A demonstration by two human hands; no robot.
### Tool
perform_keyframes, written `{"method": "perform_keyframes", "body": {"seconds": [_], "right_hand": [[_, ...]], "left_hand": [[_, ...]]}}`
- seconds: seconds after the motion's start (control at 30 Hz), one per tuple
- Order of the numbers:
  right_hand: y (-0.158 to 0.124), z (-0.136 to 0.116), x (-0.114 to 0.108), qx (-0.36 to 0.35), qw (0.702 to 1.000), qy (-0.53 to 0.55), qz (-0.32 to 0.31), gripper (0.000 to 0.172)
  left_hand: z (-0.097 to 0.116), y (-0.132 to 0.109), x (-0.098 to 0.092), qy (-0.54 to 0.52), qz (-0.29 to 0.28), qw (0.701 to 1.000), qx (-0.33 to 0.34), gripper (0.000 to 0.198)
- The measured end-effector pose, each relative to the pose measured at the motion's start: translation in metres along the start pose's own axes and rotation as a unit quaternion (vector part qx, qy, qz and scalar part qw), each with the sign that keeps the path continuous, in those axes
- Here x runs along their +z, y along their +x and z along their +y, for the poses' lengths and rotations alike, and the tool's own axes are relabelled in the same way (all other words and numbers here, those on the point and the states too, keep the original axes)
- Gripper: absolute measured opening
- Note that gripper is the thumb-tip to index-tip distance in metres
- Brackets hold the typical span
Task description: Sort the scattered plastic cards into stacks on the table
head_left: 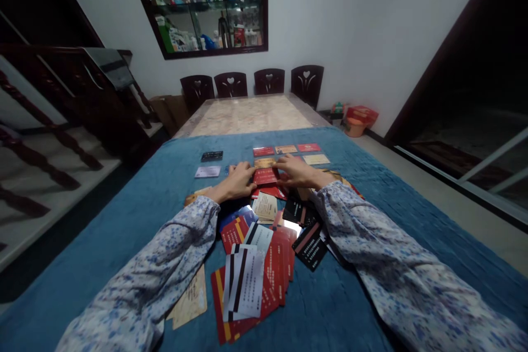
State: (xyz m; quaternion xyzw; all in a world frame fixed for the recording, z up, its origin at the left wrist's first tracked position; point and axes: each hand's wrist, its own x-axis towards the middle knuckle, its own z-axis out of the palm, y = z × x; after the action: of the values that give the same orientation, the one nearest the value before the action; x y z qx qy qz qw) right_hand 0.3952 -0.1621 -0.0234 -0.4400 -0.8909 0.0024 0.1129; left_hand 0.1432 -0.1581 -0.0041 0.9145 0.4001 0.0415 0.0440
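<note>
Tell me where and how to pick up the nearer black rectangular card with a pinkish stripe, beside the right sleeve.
Probably pinch its near corner, coming from the near side. The black card lies slanted, that corner reaching over the blue cloth, while the floral fabric sleeve crowds its right and glossy red cards sit to its left.

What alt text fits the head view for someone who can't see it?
The left hand and right hand, in floral sleeves, touch a red printed card over a blue cloth. Nearer the camera lie overlapping red, white, black and cream cards; beyond the hands, other cards are laid out. Dark chairs with heart cutouts stand at the far end of the table.
</note>
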Motion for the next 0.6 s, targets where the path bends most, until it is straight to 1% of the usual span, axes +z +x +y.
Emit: {"method": "perform_keyframes", "body": {"seconds": [0.13,0.3,0.37,0.47,0.6], "right_hand": [[0.004,0.004,-0.004,0.005,1.0,0.002,-0.008,0.035],[0.017,0.012,0.002,0.032,0.999,-0.02,-0.007,0.035],[0.023,0.015,0.003,0.032,0.999,-0.025,-0.015,0.034],[0.027,0.019,0.0,0.025,0.999,-0.027,-0.019,0.033],[0.027,0.023,-0.008,0.001,1.0,-0.024,-0.019,0.029]], "left_hand": [[-0.002,0.004,-0.002,-0.011,0.01,1.0,0.002,0.039],[-0.005,0.011,-0.005,-0.011,-0.001,1.0,-0.007,0.041],[-0.007,0.015,-0.006,-0.008,-0.006,1.0,-0.011,0.043],[-0.012,0.022,-0.007,0.003,-0.012,1.0,-0.017,0.045],[-0.02,0.031,-0.006,0.006,-0.009,1.0,-0.017,0.039]]}}
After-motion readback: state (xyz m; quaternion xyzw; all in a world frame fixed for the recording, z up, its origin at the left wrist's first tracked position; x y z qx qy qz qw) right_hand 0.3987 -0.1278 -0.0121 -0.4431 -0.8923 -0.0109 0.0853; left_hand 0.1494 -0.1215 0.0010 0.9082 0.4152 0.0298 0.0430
